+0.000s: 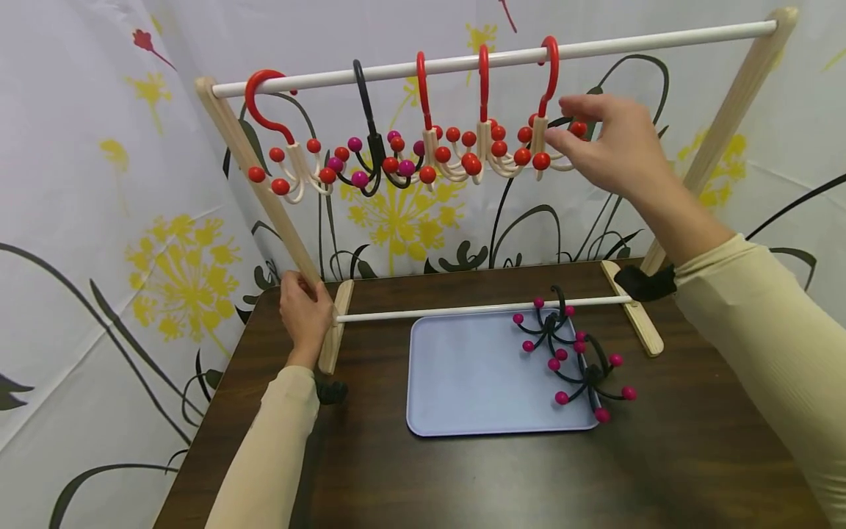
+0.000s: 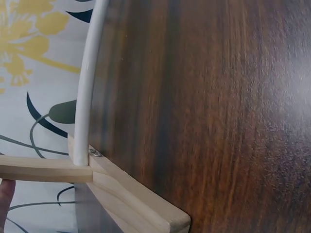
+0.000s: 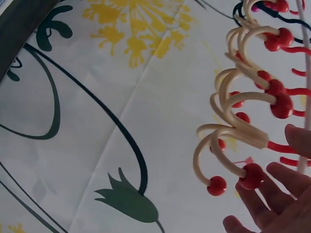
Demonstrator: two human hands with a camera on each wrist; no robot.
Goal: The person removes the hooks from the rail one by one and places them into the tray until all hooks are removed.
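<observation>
A wooden rack (image 1: 264,184) with a white top rod (image 1: 463,60) stands on a dark table (image 1: 463,477). Several hook hangers hang from the rod, most red and cream, one black (image 1: 370,150) with magenta balls. My right hand (image 1: 563,123) is raised at the rightmost red hanger (image 1: 540,143). Its straight fingers (image 3: 272,194) touch the cream prongs and a red ball (image 3: 252,175). My left hand (image 1: 304,305) grips the foot of the rack's left upright (image 2: 43,170). Two black hangers (image 1: 575,356) lie on a pale blue tray (image 1: 463,382).
The rack's lower white rod (image 1: 476,310) crosses just behind the tray, between the wooden feet (image 1: 637,316). A flowered white curtain (image 1: 99,220) hangs behind and to the left. The table's front edge lies towards me.
</observation>
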